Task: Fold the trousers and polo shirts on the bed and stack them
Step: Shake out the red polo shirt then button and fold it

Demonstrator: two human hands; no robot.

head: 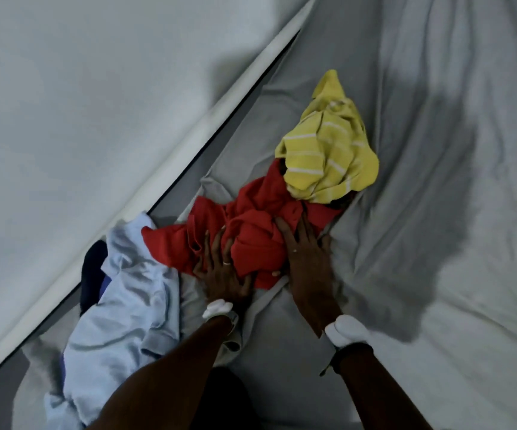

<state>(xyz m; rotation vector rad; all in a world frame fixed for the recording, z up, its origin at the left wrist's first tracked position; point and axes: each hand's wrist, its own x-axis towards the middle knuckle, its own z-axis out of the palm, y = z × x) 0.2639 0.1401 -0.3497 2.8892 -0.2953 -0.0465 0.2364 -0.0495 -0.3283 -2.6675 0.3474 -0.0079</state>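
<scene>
Left hand [223,270] and right hand [308,262] at lower centre, fingers spread, pressing red shirt [252,234], yellow striped shirt [328,156] just above, pale blue garment [127,305] lower left

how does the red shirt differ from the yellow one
The red shirt is plain; the yellow shirt has thin white stripes. The left hand and right hand both rest on the red shirt; neither touches the yellow shirt. The yellow shirt lies partly over the red shirt's far end. Both lie crumpled on the grey sheet.
</scene>
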